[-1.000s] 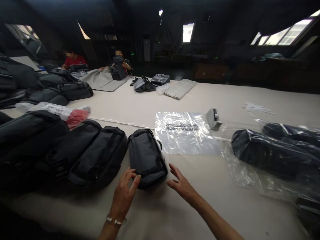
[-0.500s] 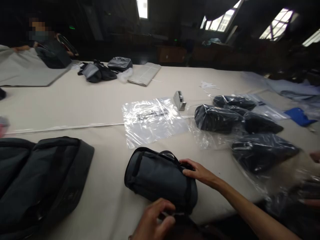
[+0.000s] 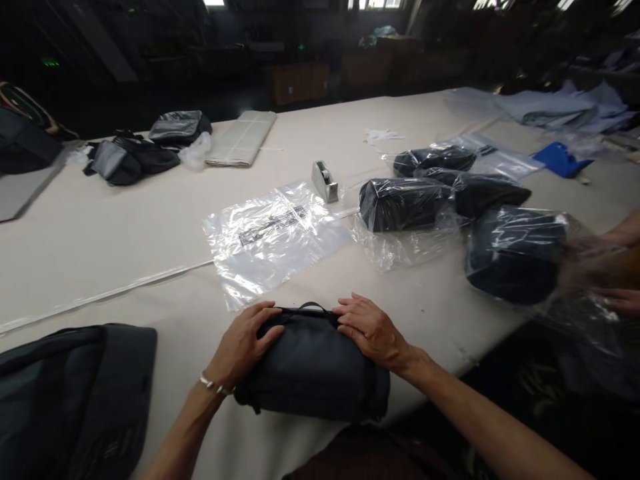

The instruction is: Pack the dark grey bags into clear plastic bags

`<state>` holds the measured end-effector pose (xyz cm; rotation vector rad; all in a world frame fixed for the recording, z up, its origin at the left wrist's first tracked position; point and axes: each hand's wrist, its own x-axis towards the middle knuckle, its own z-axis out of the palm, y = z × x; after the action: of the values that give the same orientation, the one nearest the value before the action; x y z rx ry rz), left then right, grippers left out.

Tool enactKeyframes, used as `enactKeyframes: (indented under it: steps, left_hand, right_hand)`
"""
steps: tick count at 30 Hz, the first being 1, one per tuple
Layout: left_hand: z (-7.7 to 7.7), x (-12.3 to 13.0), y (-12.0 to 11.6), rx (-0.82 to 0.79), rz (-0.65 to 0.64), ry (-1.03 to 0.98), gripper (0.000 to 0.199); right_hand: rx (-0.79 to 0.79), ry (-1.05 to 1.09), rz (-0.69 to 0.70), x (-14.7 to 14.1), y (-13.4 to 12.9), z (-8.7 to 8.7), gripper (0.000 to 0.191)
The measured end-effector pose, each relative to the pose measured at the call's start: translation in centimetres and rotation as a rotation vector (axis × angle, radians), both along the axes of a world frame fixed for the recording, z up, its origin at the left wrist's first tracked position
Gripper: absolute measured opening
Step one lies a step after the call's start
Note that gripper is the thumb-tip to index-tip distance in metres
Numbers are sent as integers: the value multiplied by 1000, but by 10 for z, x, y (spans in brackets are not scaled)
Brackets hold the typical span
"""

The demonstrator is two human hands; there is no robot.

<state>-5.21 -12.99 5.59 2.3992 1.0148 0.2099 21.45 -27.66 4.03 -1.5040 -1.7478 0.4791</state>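
Observation:
A dark blue-grey barrel-shaped bag (image 3: 315, 373) lies on its side at the table's front edge, its thin strap handle (image 3: 311, 305) arching up along the far side. My left hand (image 3: 245, 340) grips the bag's left end, thumb on top and fingers curled over the far edge. On the right end, my right hand (image 3: 370, 330) holds it with the fingers wrapped over the far edge by the handle. Just beyond the bag, a clear plastic bag (image 3: 280, 247) with printed black text is spread flat.
A tape dispenser (image 3: 325, 181) stands behind the plastic. Several wrapped dark bags (image 3: 405, 203) lie to the right, where another person's hands (image 3: 625, 233) handle one (image 3: 520, 253). At the left front is a large dark bag (image 3: 75, 393). Folded grey fabric (image 3: 243, 140) lies farther back.
My left hand has moved from near the bag's front onto its left end. The barrel-shaped bag has turned and sits closer to me. The view has shifted right.

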Motion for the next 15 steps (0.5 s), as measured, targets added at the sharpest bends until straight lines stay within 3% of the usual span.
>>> enactKeyframes:
  steps: [2,4,9,12,15]
  left_hand:
    - [5,12,0,-1,-73,-26,29]
    - [8,14,-2,-3,-108,-102,28]
    - [8,-16,5,-100,36,-275,29]
    - [-4,-38,16,-243,119,-275,44]
    - [-27,-47,24,-446,186,-316,55]
  right_hand:
    - [85,-55,16,1,0,-2,18]
    - [67,-32,-5,4,-1,-3,16]
    - [-290,235,27,28,-10,-1,22]
    - [-422,279,40,44,-17,1,32]
    - [-431,342,-40,49,-16,-3,38]
